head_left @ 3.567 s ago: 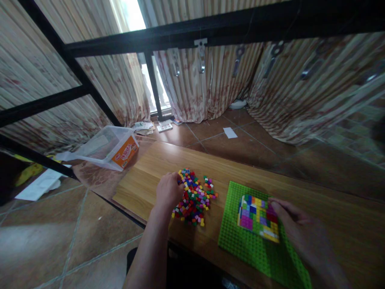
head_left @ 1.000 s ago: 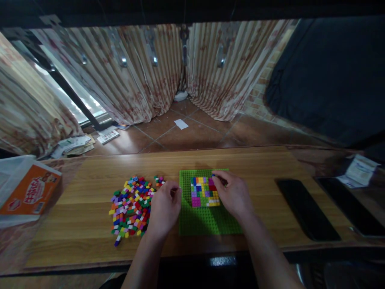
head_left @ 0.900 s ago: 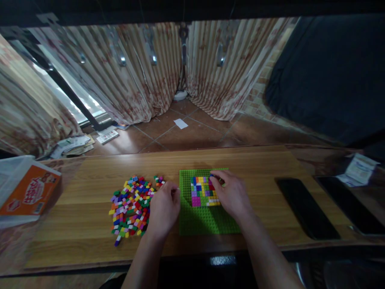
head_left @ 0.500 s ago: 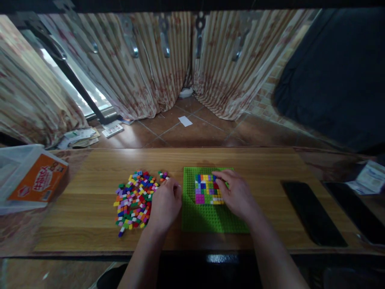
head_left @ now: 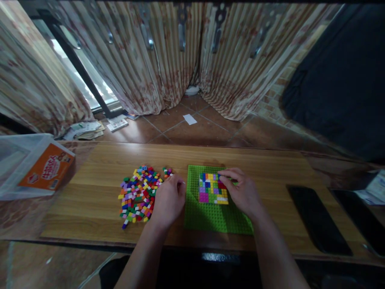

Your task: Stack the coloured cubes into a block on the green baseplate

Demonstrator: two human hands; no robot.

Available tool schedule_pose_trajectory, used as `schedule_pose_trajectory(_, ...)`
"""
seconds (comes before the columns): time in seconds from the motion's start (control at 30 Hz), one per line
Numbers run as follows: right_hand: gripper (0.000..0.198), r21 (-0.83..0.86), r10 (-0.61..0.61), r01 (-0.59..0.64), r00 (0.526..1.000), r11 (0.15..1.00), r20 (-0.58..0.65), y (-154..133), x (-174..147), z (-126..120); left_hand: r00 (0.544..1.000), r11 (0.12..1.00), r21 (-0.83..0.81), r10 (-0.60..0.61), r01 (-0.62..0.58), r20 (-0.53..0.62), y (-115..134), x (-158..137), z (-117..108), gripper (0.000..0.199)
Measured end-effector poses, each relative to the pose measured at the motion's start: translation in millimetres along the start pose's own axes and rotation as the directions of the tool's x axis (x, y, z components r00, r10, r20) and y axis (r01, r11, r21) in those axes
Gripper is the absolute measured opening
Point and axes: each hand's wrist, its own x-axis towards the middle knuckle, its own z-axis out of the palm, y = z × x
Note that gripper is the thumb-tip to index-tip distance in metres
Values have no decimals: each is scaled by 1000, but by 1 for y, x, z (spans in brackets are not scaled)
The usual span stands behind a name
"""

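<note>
A green studded baseplate (head_left: pixel 216 220) lies on the wooden table, bearing a patch of multicoloured building bricks (head_left: pixel 207 188). At the far right corner of that patch, the thumb and forefinger of my right hand (head_left: pixel 243 193) close around a small dark blue brick (head_left: pixel 219 176), partly hidden by the fingers. My left hand (head_left: pixel 169 200) is curled closed between the baseplate and a heap of loose bricks (head_left: pixel 140 196); what its fingertips hold, if anything, is hidden. Just beyond the left hand sits a small cluster of bricks (head_left: pixel 167 172).
On the left stands a clear plastic box (head_left: pixel 24 160) with an orange label. Two dark flat objects lie at the right, a nearer one (head_left: pixel 319 218) and a farther one (head_left: pixel 361 214). The wooden table (head_left: pixel 99 192) has curtains (head_left: pixel 168 72) behind it.
The whole view has shifted slightly, moving the table contents a little rightward in the picture. Both hands keep nearly the same pose and place relative to the bricks.
</note>
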Motion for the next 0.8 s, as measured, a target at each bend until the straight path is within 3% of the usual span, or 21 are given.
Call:
schedule_pose_trajectory(0.37, 25, 3, 47, -48, 996, 999, 70, 4, 3, 0, 1000, 1000, -2, 0, 0, 15, -1, 0, -1, 16)
schedule_pose_trajectory(0.8, 38, -76, 99, -89, 986, 993, 134, 16, 1, -3, 998, 981, 183, -68, 66, 2, -2, -7, -3, 20)
